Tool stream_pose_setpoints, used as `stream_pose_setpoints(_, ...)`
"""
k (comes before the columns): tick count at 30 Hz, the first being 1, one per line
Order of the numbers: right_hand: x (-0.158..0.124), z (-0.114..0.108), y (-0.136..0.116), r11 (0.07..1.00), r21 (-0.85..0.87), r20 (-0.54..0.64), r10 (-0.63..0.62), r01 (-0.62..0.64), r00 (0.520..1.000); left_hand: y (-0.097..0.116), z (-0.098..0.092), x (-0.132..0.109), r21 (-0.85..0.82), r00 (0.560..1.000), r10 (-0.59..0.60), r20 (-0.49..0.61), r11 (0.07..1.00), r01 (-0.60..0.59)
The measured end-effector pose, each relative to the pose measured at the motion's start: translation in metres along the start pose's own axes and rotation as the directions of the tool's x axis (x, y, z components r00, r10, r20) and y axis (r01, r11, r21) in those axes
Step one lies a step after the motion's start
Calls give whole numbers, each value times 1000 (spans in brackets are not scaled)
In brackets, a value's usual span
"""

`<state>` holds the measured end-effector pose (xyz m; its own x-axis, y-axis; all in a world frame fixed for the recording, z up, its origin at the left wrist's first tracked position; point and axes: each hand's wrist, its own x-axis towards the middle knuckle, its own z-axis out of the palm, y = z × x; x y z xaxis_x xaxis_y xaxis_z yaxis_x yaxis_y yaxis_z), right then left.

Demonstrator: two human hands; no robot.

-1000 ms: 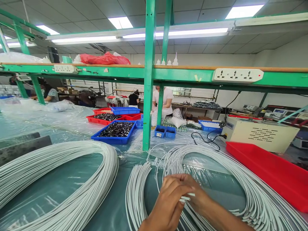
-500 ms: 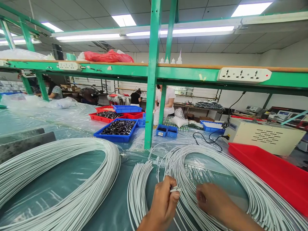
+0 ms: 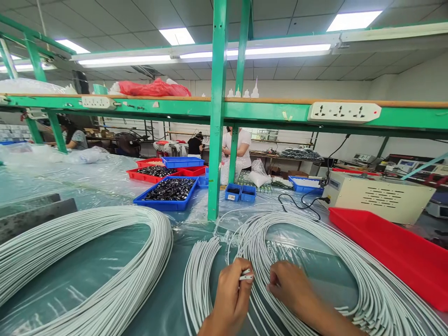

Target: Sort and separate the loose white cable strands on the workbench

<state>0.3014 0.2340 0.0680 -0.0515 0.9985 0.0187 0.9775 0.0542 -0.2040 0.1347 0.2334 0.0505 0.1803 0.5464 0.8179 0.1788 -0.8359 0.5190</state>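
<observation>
My left hand [image 3: 231, 294] is closed around a few white cables, and their cut ends [image 3: 246, 275] poke out between thumb and forefinger. Just right of it, my right hand [image 3: 292, 287] has its fingers curled in; whatever they may hold is hidden. Both hands are over the near side of a large coil of white cables [image 3: 259, 233]. A curved bundle of white cables [image 3: 200, 270] lies left of my left hand, its ends fanned at the top. Further left rests another thick coil of white cable [image 3: 159, 238].
A red tray [image 3: 388, 247] and a beige machine [image 3: 378, 196] stand on the right. A green post [image 3: 214, 154] rises mid-bench below a shelf with power strips [image 3: 345, 112]. Behind are a blue tray [image 3: 150, 203] of black parts and small blue bins [image 3: 232, 192]. People work further back.
My right hand has moved left, closer to my left hand. The left hand has turned slightly, so the held cable ends face me more. The view has shifted a little.
</observation>
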Motion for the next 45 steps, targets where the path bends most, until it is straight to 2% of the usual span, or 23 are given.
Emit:
stream_pose_setpoints(5, 9, 2, -7, 996, -60, 6, 70, -70, 998, -4, 0, -1, 53, 997, 80, 17, 995, -81)
stream_pose_setpoints(9, 10, 1, -12, 996, -35, 2, 80, -80, 997, -2, -2, 1, 57, 994, 106, 21, 993, -107)
stream_pose_setpoints(12, 12, 4, -10, 996, 54, 0, 75, -75, 997, -2, -3, 2, 50, 994, 109, 21, 993, -110)
stream_pose_setpoints(15, 17, 4, 0, 969, 226, 39, 91, -98, 995, -2, -3, 1, 46, 995, 102, 15, 994, -103)
stream_pose_setpoints(18, 20, -2, 9, 877, 468, 108, 66, -109, 992, -2, -2, 1, 7, 1000, 21, 1, 1000, -21)
stream_pose_setpoints(22, 16, -19, 1, 644, 763, 130, -58, -62, 990, 2, 0, 3, -96, 989, -146, 15, 985, 146)
stream_pose_setpoints(25, 10, -26, -14, 506, 862, 74, -152, 14, 986, 4, 0, 5, -159, 992, -130, -5, 979, 127)
stream_pose_setpoints(28, 7, -22, -26, 458, 875, -40, -252, 156, 967, 5, 0, 4, -209, 996, -90, -6, 974, 87)
stream_pose_setpoints(30, 6, -18, -30, 490, 824, -148, -298, 284, 943, 5, 0, 3, -197, 993, -113, -29, 975, 105)
stream_pose_setpoints(32, 5, -15, -33, 567, 727, -230, -331, 388, 915, 6, 0, 2, -172, 984, -166, -70, 973, 152)
stream_pose_setpoints(35, 2, -13, -37, 676, 564, -273, -390, 475, 880, 9, -1, 3, -177, 971, -219, -100, 964, 199)
stream_pose_setpoints(40, -2, -13, -45, 758, 392, -282, -441, 522, 852, 14, -4, 8, -254, 970, -234, -72, 944, 209)
stream_pose_setpoints(45, 0, -15, -47, 839, 111, -320, -477, 532, 818, 14, -3, 12, -265, 971, -224, -78, 944, 197)
